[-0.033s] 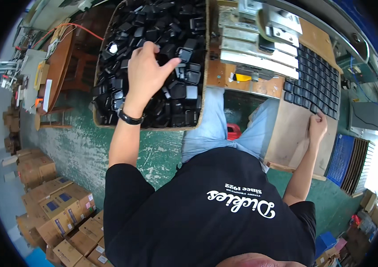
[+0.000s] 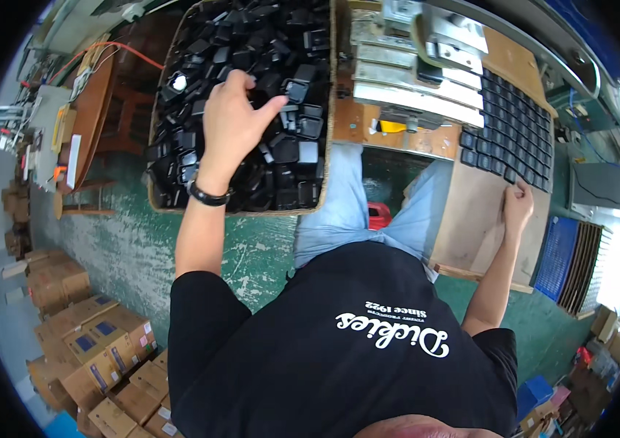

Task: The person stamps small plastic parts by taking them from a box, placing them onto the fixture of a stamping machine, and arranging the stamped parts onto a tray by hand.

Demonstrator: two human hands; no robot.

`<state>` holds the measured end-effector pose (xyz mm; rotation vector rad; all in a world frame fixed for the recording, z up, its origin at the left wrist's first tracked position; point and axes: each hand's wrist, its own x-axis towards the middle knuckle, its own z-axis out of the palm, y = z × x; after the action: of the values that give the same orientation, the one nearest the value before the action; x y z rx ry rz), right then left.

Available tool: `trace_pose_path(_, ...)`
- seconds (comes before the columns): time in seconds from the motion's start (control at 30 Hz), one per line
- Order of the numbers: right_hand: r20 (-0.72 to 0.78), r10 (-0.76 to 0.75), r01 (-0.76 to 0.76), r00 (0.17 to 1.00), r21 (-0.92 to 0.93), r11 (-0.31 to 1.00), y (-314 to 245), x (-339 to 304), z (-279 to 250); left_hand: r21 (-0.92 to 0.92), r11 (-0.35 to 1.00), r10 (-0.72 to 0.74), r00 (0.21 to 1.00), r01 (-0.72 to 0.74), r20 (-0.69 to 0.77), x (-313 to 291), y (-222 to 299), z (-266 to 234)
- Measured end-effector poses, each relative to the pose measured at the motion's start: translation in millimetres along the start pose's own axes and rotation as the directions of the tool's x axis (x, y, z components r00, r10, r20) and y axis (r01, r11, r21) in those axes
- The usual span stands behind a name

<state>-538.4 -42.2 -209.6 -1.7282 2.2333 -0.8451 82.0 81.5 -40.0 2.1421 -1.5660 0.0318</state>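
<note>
My left hand (image 2: 233,120) hovers over a deep cardboard box (image 2: 332,95) heaped with small black plastic cases (image 2: 308,152). Its thumb and fingers are spread, with nothing seen between them. On the right, my right hand (image 2: 518,204) is at the near end of a block of black cases (image 2: 518,124) laid in close rows on a wooden board (image 2: 481,219). Its fingers are drawn together at one case (image 2: 510,175) that juts out from the nearest row. The fingertips partly hide their contact with it.
Between box and board stands a metal machine fixture (image 2: 416,87) on a wooden bench, with a black case under its head. Blue and brown trays (image 2: 558,255) stand at the right. Cartons (image 2: 98,343) are stacked at lower left. A red object (image 2: 379,215) lies between my legs.
The whole view has shifted slightly to the left. Both hands keep nearly the same places over the box and at the row's end.
</note>
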Motion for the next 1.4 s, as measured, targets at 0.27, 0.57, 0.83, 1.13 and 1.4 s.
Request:
trace_pose_path(0.27,0.115,-0.160,0.069,0.980,0.560,0.825,-153,-9,-45,-0.605,0.794,-0.104,0.994,0.068,-0.025,-2,6,-10)
trace_pose_path(0.57,0.301,-0.671,0.382,0.677,0.636,0.671,-323,-7,-53,-0.728,0.685,-0.004,1.000,-0.003,-0.008,6,51,-13)
trace_pose_path(0.83,0.334,-0.695,0.377,0.636,0.652,0.658,-350,0,-28,-0.813,0.571,0.248,0.968,-0.112,0.041,35,106,11)
trace_pose_path(1.13,0.076,-0.268,0.065,0.960,0.873,0.483,-204,-19,-40,-0.600,0.647,0.523,0.846,-0.472,-0.101,76,169,52)
trace_pose_path(1.4,0.019,0.248,-0.238,0.968,0.363,0.901,-22,5,-39,-0.023,0.645,0.761,0.645,-0.764,-0.068,41,175,56)
